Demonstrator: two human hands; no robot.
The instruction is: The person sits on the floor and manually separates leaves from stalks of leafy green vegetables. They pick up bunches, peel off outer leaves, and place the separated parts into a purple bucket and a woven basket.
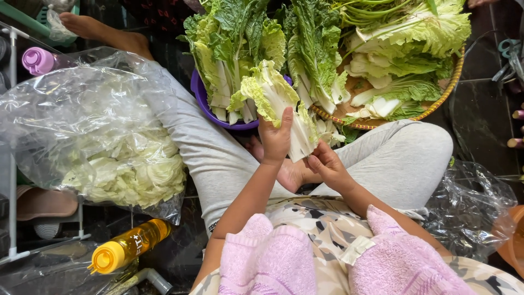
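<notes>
Both hands on a pale green, white-ribbed napa cabbage wedge (278, 109), mid-frame.
Left hand (274, 139) wraps it firmly; right hand (326, 164) pinches the base. Looks light, crisp, snappable, so probably best held by the ribs.

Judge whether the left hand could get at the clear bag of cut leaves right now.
Probably not at once: the left hand grips a cabbage piece. The bag lies open beside the left knee, nothing between.
</notes>
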